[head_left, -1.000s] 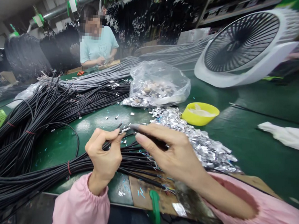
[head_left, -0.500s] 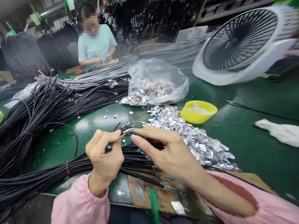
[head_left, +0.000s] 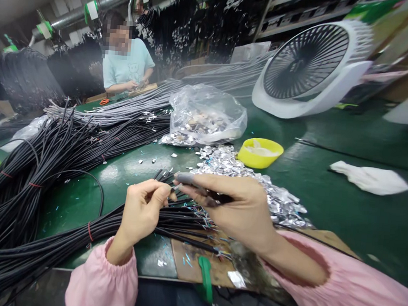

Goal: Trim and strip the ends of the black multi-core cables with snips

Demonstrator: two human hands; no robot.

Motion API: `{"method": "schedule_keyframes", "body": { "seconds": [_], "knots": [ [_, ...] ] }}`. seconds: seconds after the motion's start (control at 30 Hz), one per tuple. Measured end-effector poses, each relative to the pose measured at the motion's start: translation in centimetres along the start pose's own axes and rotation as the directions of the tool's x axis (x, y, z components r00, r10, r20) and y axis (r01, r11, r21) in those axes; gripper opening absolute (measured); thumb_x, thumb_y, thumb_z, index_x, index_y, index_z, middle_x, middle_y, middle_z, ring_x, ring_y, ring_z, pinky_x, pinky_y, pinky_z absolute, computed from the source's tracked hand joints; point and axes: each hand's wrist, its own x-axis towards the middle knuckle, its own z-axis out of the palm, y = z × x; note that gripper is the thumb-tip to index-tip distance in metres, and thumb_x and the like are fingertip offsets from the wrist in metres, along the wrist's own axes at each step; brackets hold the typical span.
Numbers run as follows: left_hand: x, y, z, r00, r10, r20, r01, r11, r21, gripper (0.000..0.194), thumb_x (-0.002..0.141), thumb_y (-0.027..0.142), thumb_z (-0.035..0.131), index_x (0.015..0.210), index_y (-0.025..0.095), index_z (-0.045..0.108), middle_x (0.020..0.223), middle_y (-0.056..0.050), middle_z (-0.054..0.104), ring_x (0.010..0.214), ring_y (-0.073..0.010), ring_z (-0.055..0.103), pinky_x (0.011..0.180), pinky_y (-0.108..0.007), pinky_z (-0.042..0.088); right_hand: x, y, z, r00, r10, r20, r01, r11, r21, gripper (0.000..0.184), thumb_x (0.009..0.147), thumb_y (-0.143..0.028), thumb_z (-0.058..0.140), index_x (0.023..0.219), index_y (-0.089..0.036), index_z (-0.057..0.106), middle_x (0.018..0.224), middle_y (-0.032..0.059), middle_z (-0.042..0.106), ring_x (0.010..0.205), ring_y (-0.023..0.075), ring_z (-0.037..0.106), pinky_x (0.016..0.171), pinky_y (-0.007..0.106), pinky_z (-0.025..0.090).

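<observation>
Hands (head_left: pixel 145 207) close together, pinched piece (head_left: pixel 173 190) indistinct

No text, brand or number can be read. The white cards (head_left: pixel 92 10) hanging along the metal duct (head_left: pixel 68 19) are too small and blurred to make out, as are the pale patches on the back shelves (head_left: pixel 309 21). The light blue shirt (head_left: pixel 112 72) bears a small animal drawing (head_left: pixel 133 68).
</observation>
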Motion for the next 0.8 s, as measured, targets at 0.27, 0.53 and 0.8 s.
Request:
{"method": "schedule_keyframes", "body": {
  "seconds": [0.27,0.53,0.8],
  "knots": [
    [0.23,0.09,0.46,0.952,-0.231,0.201,0.269,0.943,-0.194,0.046,0.064,0.058,0.065,0.056,0.013,0.056,0.046,0.002,0.048,0.041,-0.0054,0.039,0.043,-0.02,0.032,-0.34,0.18,0.37,1.0,-0.013,-0.014,0.011,0.989,-0.15,0.021,0.073,-0.01,0.052,0.085,-0.016,0.068,0.072,0.0035,0.07,0.059,0.0144,0.064,0.055,0.023,0.054],
    [0.61,0.06,0.37,0.966,-0.23,0.115,0.256,0.906,-0.337,0.045,0.06,0.055,0.07,0.059,0.012,0.06,0.043,0.005,0.045,0.035,-0.0024,0.033,0.036,-0.018,0.024,0.2,0.32,0.83,0.976,0.209,-0.06,-0.206,0.977,0.052,0.023,0.071,-0.018,0.058,0.089,-0.015,0.071,0.069,0.0022,0.07,0.057,0.0142,0.065,0.051,0.021,0.055],
    [0.53,0.39,-0.06,0.944,-0.256,0.208,0.313,0.894,-0.321,0.05,0.061,0.06,0.067,0.053,0.012,0.055,0.045,0.005,0.041,0.036,-0.0009,0.027,0.036,-0.018,0.018,0.52,0.48,0.59,0.986,0.149,0.074,-0.153,0.987,0.045,0.012,0.074,-0.021,0.061,0.077,-0.015,0.071,0.071,0.0045,0.07,0.06,0.0153,0.064,0.055,0.024,0.053]
  ]
}}
